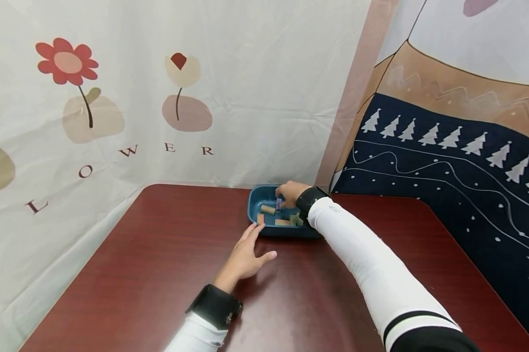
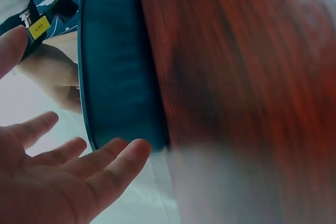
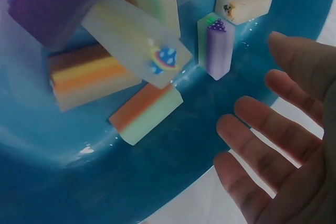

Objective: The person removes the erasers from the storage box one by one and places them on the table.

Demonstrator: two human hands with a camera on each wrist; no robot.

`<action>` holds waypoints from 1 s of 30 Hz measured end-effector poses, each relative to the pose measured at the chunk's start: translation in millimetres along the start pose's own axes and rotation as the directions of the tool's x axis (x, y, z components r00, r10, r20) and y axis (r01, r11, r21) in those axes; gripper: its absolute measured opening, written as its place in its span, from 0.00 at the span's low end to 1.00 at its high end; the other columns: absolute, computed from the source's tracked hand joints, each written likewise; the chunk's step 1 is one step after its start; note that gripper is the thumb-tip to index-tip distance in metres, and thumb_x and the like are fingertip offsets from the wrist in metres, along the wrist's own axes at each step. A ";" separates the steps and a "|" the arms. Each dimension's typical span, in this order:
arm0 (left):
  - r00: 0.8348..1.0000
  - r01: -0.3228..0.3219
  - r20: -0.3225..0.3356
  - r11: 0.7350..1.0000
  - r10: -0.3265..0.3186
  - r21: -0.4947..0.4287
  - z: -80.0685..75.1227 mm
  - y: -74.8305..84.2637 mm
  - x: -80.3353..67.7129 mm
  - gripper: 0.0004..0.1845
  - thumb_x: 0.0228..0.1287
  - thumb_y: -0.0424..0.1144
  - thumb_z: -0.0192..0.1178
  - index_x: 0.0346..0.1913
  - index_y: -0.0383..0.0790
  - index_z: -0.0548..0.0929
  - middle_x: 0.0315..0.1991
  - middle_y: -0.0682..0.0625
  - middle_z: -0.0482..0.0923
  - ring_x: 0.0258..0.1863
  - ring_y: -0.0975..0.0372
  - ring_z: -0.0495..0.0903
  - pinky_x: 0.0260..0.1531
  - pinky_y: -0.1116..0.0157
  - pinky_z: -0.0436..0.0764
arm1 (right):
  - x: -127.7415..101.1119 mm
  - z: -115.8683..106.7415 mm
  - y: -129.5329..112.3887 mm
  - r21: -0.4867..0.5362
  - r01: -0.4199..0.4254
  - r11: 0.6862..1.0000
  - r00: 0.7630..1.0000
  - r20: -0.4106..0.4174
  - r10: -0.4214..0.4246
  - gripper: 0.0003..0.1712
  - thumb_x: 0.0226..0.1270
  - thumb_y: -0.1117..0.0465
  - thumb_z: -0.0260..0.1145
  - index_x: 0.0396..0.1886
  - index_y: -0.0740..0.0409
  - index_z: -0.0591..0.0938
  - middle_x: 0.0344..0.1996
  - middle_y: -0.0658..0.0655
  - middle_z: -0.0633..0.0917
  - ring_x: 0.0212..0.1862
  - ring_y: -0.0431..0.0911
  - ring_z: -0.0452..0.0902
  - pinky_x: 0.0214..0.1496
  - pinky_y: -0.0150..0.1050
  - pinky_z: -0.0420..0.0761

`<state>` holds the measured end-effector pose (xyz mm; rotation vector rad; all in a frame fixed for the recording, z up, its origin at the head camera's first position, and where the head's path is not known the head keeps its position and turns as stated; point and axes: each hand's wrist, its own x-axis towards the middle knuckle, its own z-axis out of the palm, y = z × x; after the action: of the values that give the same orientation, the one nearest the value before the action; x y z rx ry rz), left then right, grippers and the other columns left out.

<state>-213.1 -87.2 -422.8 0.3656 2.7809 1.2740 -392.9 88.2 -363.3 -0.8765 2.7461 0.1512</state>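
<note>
A blue plastic tub (image 1: 288,231) at the far edge of the table holds several small pastel bars that look like erasers. My right hand (image 1: 293,192) reaches over the tub's far side. In the right wrist view its fingers (image 3: 262,150) are spread and loosely bent, with nothing between them. Nearest to them lies a purple and green eraser (image 3: 216,51) with a grape print, beside a cream eraser (image 3: 244,5). My left hand (image 1: 243,256) has its fingers extended, fingertips right at the tub's near left corner, palm facing the tub wall (image 2: 118,66).
Inside the tub also lie an orange and green eraser (image 3: 147,113), a striped one (image 3: 92,77) and a pale one with a rainbow print (image 3: 139,40). The dark red wooden table (image 1: 181,264) meets a white printed curtain (image 1: 264,98) behind; a navy cloth (image 1: 423,161) hangs at right.
</note>
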 end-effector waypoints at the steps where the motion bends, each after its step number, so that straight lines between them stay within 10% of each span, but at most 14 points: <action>1: 1.000 -0.005 0.011 1.000 0.005 0.007 0.2 0.2 -0.4 0.41 0.63 0.51 0.65 0.75 0.47 0.59 0.75 0.44 0.50 0.70 0.44 0.57 0.60 0.39 0.62 | 1.5 0.0 -0.9 -0.012 -0.001 1.000 1.000 0.011 0.001 0.25 0.69 0.54 0.65 0.63 0.56 0.77 0.55 0.58 0.81 0.53 0.50 0.78 0.54 0.44 0.77; 30: 0.993 -0.080 0.087 0.996 0.076 0.041 -1.6 0.6 -0.4 0.38 0.66 0.47 0.63 0.74 0.41 0.61 0.75 0.42 0.48 0.70 0.44 0.58 0.61 0.41 0.63 | 33.7 13.9 -6.0 -0.220 0.000 0.975 0.999 0.052 0.012 0.15 0.60 0.56 0.74 0.46 0.53 0.86 0.40 0.51 0.85 0.44 0.46 0.81 0.46 0.41 0.81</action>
<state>-212.9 -88.1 -421.3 0.5240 2.7515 1.1835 -413.0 67.1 -386.0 -0.9048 2.7189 0.4813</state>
